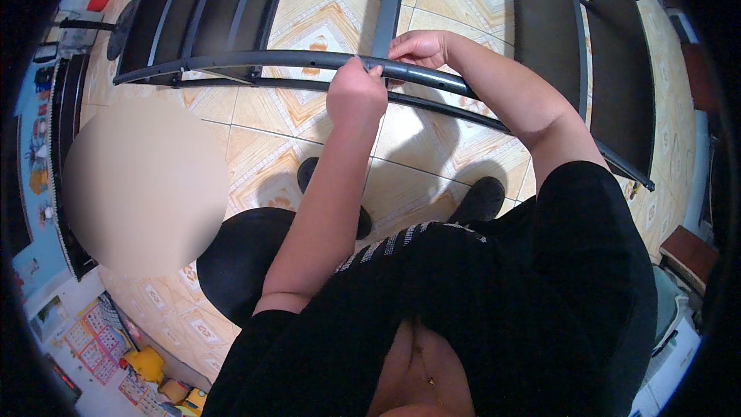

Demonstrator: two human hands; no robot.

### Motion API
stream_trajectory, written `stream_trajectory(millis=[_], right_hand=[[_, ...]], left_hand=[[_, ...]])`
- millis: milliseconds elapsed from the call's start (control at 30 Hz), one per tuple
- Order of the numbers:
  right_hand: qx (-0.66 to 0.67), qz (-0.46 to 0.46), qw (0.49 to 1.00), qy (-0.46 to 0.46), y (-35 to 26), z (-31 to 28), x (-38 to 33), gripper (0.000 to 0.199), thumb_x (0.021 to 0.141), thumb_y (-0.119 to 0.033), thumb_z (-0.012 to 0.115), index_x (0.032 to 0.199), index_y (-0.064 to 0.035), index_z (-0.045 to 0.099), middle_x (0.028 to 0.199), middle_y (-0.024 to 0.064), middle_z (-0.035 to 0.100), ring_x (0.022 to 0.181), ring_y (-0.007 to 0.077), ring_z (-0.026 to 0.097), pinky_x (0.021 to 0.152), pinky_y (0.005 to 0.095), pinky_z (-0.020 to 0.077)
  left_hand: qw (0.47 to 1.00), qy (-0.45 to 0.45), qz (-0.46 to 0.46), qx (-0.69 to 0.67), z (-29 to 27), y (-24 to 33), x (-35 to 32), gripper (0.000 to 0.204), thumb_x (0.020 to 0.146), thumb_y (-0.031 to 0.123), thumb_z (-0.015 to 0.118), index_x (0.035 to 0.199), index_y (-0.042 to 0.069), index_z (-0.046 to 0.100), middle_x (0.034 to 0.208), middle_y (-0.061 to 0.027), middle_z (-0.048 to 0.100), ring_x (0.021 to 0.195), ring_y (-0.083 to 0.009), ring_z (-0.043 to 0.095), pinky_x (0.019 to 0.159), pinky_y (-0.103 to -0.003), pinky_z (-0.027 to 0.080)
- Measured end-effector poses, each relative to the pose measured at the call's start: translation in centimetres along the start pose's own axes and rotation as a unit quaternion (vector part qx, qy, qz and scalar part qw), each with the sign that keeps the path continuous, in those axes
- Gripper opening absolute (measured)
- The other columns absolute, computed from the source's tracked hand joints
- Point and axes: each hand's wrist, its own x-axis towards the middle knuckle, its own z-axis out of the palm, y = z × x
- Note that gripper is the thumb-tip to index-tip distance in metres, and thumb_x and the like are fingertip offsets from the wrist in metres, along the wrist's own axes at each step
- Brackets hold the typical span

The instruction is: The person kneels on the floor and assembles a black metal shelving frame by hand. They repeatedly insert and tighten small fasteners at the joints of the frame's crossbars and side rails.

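Observation:
A long black metal tube runs across in front of me as the near edge of a shelf frame. My left hand is closed against the tube near its middle, thumb bent; anything small inside the fist is hidden. My right hand is just behind the tube, its curled fingers at the end of a grey-black crossbar. Whether those fingers pinch the bar or a small part cannot be made out. Small holes show along the tube. A second, thinner black rail lies below it.
Dark shelf panels fill the frame's left side, and another dark panel is on the right. Patterned tiles cover the floor. My dark shoes stand below the frame. At left is a blurred person; yellow toys lie lower left.

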Motion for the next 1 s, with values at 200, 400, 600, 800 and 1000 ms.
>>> stream_trajectory(millis=[200,400,600,800,1000], right_hand=[[-0.009,-0.008,1.0,-0.013,0.2,1.0,-0.7,0.025,0.092,-0.019,0.056,0.11,-0.0031,0.054,0.095,0.0125,0.066,0.083,0.0243,0.068,0.078,0.039,0.0569],[0.009,0.027,0.998,0.048,0.0,1.2,-0.4,0.025,0.093,-0.022,0.055,0.111,-0.0058,0.054,0.096,0.0108,0.066,0.082,0.0244,0.068,0.079,0.0419,0.0563],[0.01,0.003,1.0,0.004,0.1,1.0,-0.2,0.025,0.092,-0.02,0.056,0.109,-0.0031,0.057,0.092,0.0119,0.067,0.084,0.0241,0.068,0.08,0.0385,0.0561],[0.033,-0.015,0.999,0.019,0.1,1.4,-0.6,0.021,0.092,-0.018,0.055,0.106,-0.0019,0.058,0.091,0.0129,0.068,0.084,0.0246,0.068,0.078,0.038,0.0564],[0.015,-0.01,1.0,-0.017,0.2,0.3,-0.2,0.022,0.092,-0.018,0.056,0.103,0.001,0.058,0.092,0.0152,0.067,0.083,0.0253,0.068,0.078,0.0377,0.0564]], left_hand=[[0.999,0.042,0.025,-0.01,0.8,-0.8,0.2,0.028,0.087,0.027,0.059,0.096,0.001,0.06,0.093,-0.0194,0.064,0.092,-0.0368,0.06,0.078,-0.044,0.048],[1.0,0.023,0.015,0.005,0.3,-0.4,-0.1,0.029,0.087,0.027,0.059,0.099,0.0,0.06,0.096,-0.0191,0.064,0.095,-0.0362,0.061,0.08,-0.044,0.048],[0.994,0.094,0.057,-0.014,1.3,-0.9,0.0,0.025,0.084,0.026,0.063,0.085,0.001,0.06,0.08,-0.0202,0.062,0.08,-0.0395,0.06,0.071,-0.046,0.047],[0.996,0.074,0.045,-0.008,0.9,-0.7,-0.1,0.026,0.084,0.026,0.062,0.088,0.001,0.06,0.084,-0.0206,0.063,0.084,-0.0389,0.06,0.073,-0.046,0.048],[0.998,0.049,0.041,0.001,0.6,-0.5,-0.1,0.026,0.085,0.025,0.06,0.093,0.0,0.059,0.091,-0.0209,0.063,0.09,-0.0379,0.061,0.077,-0.046,0.048]])
